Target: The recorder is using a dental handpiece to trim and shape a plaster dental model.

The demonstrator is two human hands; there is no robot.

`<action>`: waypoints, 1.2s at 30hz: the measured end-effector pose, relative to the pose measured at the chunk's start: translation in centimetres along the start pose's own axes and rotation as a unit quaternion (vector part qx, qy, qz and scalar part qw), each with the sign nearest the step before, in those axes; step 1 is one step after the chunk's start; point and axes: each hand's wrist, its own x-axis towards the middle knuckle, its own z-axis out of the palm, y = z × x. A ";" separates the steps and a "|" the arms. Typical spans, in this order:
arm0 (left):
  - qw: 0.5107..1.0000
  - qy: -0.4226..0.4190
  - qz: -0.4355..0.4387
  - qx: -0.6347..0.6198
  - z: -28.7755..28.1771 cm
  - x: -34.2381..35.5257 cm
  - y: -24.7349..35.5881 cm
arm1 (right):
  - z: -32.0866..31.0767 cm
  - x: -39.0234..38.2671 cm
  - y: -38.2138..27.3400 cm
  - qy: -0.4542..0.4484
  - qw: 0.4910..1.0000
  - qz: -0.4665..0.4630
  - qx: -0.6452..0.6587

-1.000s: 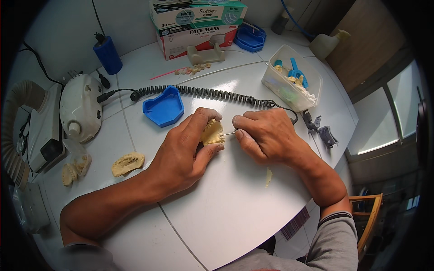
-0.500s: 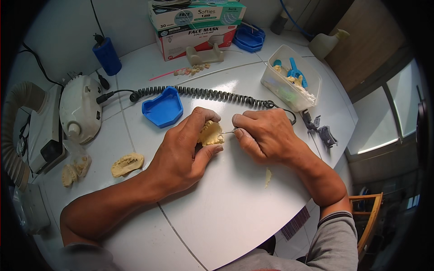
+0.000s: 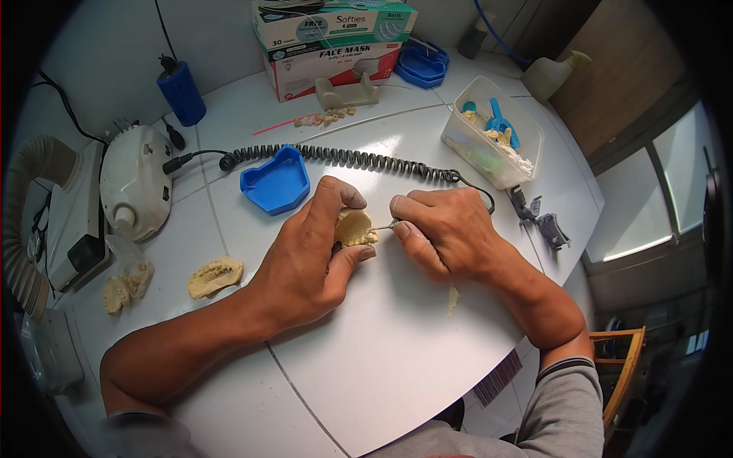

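My left hand (image 3: 309, 248) grips a pale yellow dental cast (image 3: 353, 224) by its sides, thumb at the near edge and fingers over the far one. The hollow of the cast and a row of teeth face my right hand. My right hand (image 3: 443, 230) is closed round a rotary handpiece, mostly hidden by the fingers. Its thin metal bur (image 3: 382, 227) reaches to the teeth side of the cast. From behind this hand a coiled black cord (image 3: 343, 159) runs left to a white control box (image 3: 136, 183). A yellowish flake (image 3: 453, 302) lies below my right wrist.
Beyond my left hand sits a blue tray (image 3: 275, 183). Another cast (image 3: 215, 278) lies left of my forearm. A clear plastic tub (image 3: 489, 164) with scoops stands back right, a grey plastic articulator (image 3: 551, 230) beside it. Mask boxes (image 3: 328, 72) stand at the back.
The cast has tilted slightly in my left hand, showing more of its hollow. The bur has shifted a little left and down against it.
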 end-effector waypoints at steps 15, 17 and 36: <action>1.000 -0.015 -0.009 0.006 0.1 -0.1 -0.1 | -0.1 0.0 0.2 -0.010 1.000 -0.008 0.004; 1.000 -0.016 -0.011 0.007 0.1 -0.1 -0.1 | 0.0 0.0 0.1 -0.006 1.000 -0.004 0.011; 1.000 -0.021 -0.008 0.011 0.1 -0.1 -0.2 | -0.2 0.0 0.3 -0.014 1.000 -0.012 0.007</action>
